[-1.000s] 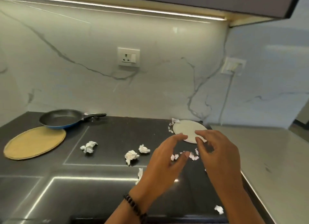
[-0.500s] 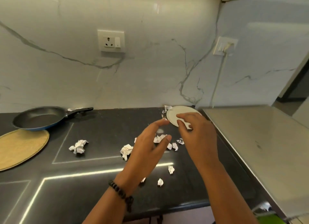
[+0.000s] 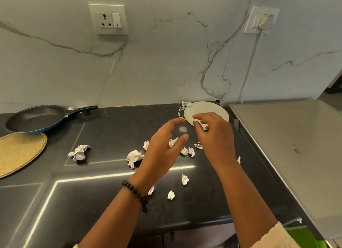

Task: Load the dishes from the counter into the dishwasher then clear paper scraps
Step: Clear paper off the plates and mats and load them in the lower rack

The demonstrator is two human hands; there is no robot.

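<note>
Your dark bench (image 3: 111, 201) runs back to the marble wall and ends at your right against a steel surface (image 3: 288, 145). At its back right corner sits the white plate (image 3: 205, 109), paper scraps (image 3: 134, 157) scattered before it. Far left lie a mat (image 3: 16, 153) and frying pan (image 3: 35, 118). Your left hand (image 3: 162, 151) hovers loosely spread, holding nothing; your right hand (image 3: 216, 136) has curled fingers over the plate's near edge, contact unclear.

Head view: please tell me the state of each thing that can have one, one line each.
left hand: open, above the scraps, holding nothing
right hand: fingers curled over the plate's near edge; grip unclear
white plate: flat on the counter, empty
frying pan: upright, empty
paper scraps: crumpled, scattered on the counter
right wall socket: plug inserted
</note>
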